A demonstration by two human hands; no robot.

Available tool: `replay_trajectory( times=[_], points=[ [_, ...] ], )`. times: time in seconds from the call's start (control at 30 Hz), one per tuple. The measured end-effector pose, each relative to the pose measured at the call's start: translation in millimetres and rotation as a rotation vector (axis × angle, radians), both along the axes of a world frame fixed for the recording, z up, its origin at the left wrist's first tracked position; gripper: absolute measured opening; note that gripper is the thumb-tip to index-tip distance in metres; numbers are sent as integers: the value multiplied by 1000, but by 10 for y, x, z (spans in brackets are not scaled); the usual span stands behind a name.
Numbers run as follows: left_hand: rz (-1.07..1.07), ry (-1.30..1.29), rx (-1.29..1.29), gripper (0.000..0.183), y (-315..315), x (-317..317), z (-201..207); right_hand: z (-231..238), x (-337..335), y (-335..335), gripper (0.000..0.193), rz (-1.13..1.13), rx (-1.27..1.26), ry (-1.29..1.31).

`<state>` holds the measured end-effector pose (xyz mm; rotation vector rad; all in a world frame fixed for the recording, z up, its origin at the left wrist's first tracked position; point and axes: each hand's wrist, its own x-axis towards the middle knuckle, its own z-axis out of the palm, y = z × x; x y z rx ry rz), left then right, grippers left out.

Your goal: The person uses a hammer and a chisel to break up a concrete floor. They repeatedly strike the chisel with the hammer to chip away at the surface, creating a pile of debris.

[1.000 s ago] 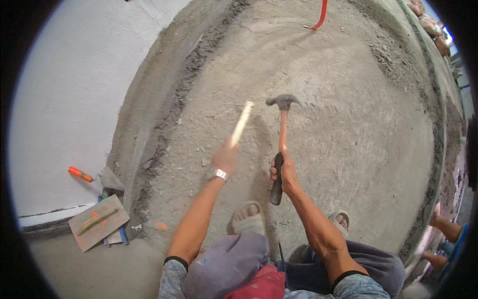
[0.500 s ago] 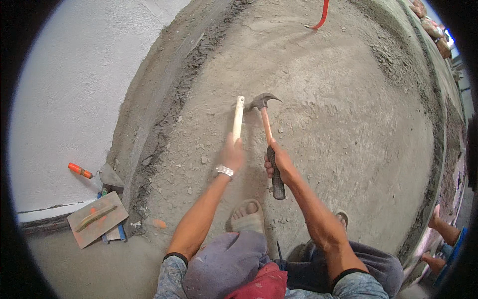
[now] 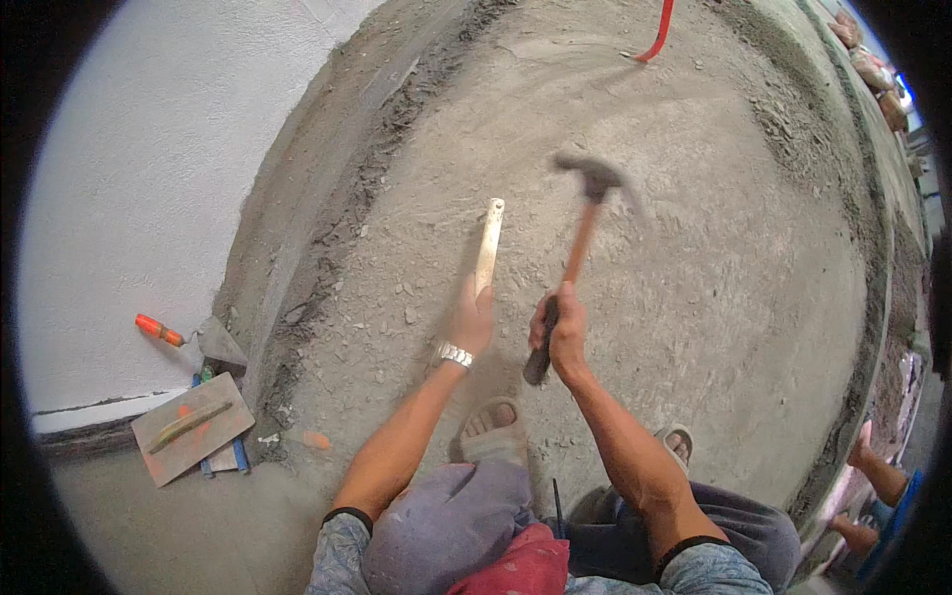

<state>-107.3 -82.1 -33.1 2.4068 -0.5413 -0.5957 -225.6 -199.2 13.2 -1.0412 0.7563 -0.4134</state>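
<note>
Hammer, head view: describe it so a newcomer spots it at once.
Over the rough grey floor, mid-picture, find the right hand. It holds the hammer by its black grip, under an orange-brown shaft. The dark claw head sets it apart from the plain pale stick in the left hand.

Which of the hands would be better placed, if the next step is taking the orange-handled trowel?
Probably the left hand: the trowel lies on that side, nearer to it. But it would first have to release the pale stick; the right hand, farther off, grips the hammer.
</note>
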Motion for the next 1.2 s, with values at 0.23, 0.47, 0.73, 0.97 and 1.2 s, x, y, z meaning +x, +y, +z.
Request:
replay_trajectory(
  times=[0.23,0.47,0.73,0.97,1.2],
  points=[
    [27,36,-73,50,180,2,-31,-79,-19,-31,61,190,292,317],
    [9,-49,-70,48,37,36,33,272,147,-199,66,-126,-59,-140],
    [33,8,-91,46,-24,72,75,29,92,-139,61,169,315,361],
    [48,56,-105,40,-44,43,148,224,100,-299,62,-83,103,-137],
    [124,54,-16,47,71,88,138,-186,120,-28,60,339,233,367]
  ],
)
